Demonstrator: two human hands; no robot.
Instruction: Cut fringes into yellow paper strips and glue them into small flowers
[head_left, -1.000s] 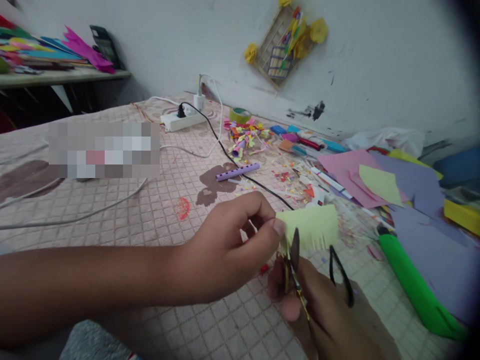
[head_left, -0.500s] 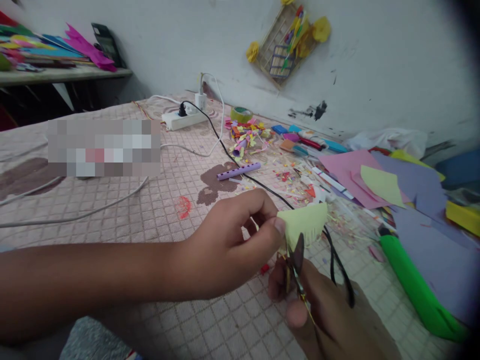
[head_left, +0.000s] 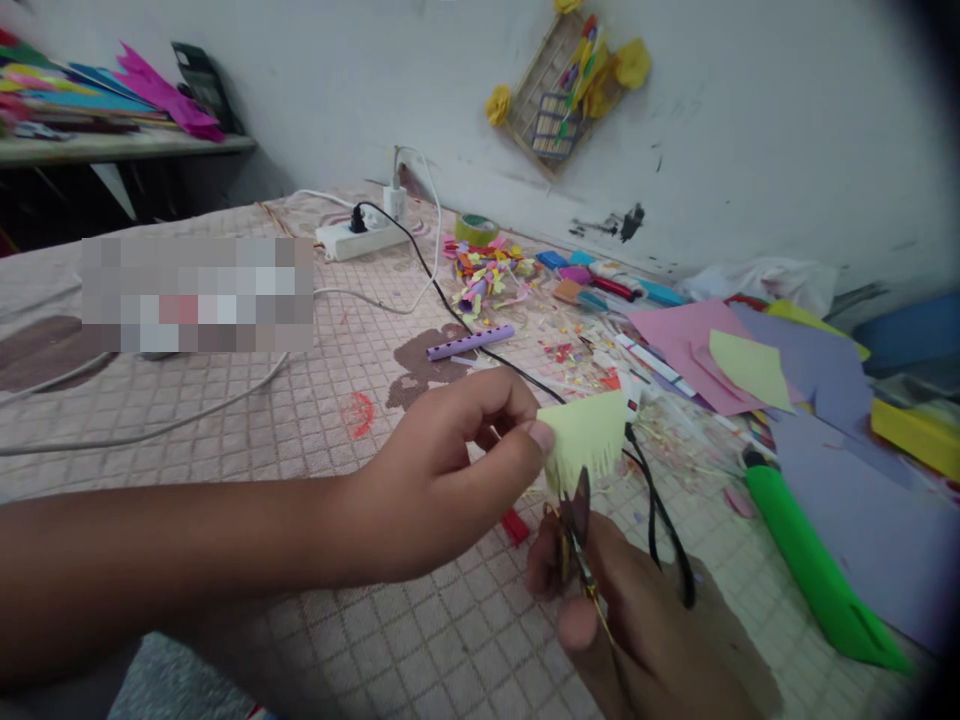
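Between the thumb and fingers of my left hand (head_left: 465, 465) is a small pale yellow-green paper (head_left: 589, 430), pinched at its left end. A row of fine slits makes a fringe along its lower edge. My right hand (head_left: 637, 620) grips a pair of scissors (head_left: 576, 540) by the gold-coloured handles. The dark blades point up and stand parted at the paper's lower edge, close to my left thumb. A small red piece (head_left: 514, 526) lies on the cloth under my left hand.
Right of my hands are a green case (head_left: 817, 570), purple sheets (head_left: 847, 520), a pink sheet (head_left: 675, 345) and paper scraps. A purple tube with holes (head_left: 471, 342) lies beyond them. A black cable (head_left: 540, 380) crosses the cloth from a white power strip (head_left: 360, 240).
Both hands, the paper and the scissors sit slightly further left in view, and the background has also shifted left. The scissors are a little lower against the paper, whose fringe shows more fully.
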